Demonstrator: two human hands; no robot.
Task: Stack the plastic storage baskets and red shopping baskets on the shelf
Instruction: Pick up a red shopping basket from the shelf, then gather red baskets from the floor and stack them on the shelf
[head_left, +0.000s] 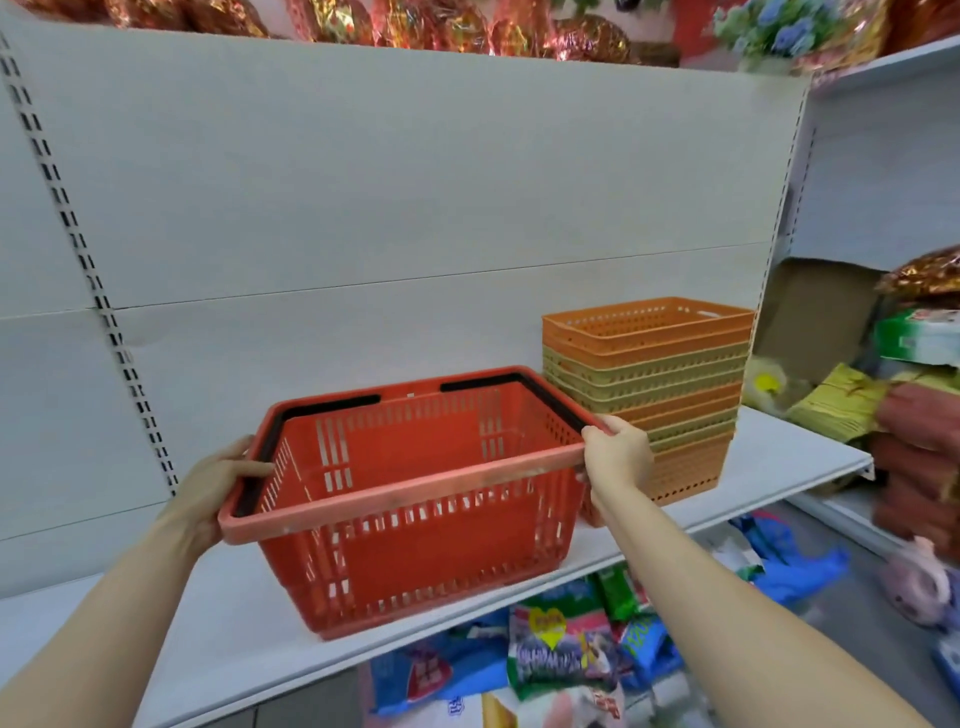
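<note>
A red shopping basket (415, 525) with black folded handles sits at the front of the white shelf (779, 462), its base at the shelf's front edge. My left hand (218, 488) grips its left rim and my right hand (615, 454) grips its right rim corner. Just to the right stands a nested stack of orange and olive plastic storage baskets (654, 384), close behind my right hand.
The white back panel (363, 208) rises behind the shelf. Foil-wrapped goods line the shelf above. Packaged goods and a cardboard box (815, 317) fill the bay at the right. Colourful packets (561, 644) lie below the shelf.
</note>
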